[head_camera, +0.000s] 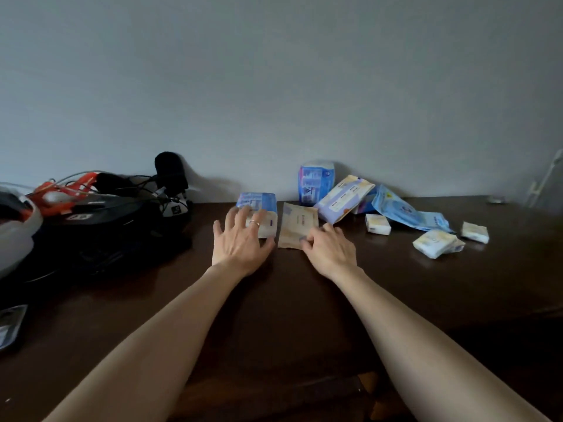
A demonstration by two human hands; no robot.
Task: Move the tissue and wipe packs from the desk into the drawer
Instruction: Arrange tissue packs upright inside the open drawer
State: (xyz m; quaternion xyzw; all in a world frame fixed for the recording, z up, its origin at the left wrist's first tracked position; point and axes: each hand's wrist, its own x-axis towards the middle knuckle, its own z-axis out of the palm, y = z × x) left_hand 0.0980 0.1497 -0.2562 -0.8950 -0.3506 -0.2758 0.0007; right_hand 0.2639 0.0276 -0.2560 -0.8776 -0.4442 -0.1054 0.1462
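Observation:
On the dark wooden desk (274,300), my left hand (239,242) lies with spread fingers on a blue and white tissue pack (259,205). Just right of it, my right hand (330,248) pinches the near edge of a flat beige wipe pack (297,222). Behind stand an upright blue pack (315,181) against the wall, a leaning pale wipe pack (345,197) and a flat light-blue pack (405,213). Small white and yellow tissue packs (377,224) (435,243) (475,232) lie to the right. The drawer is not clearly visible.
A heap of dark gear with cables, orange straps and a black microphone (169,172) fills the desk's left side (100,220). A small dark packet (10,325) lies at the far left front. The grey wall runs right behind the packs.

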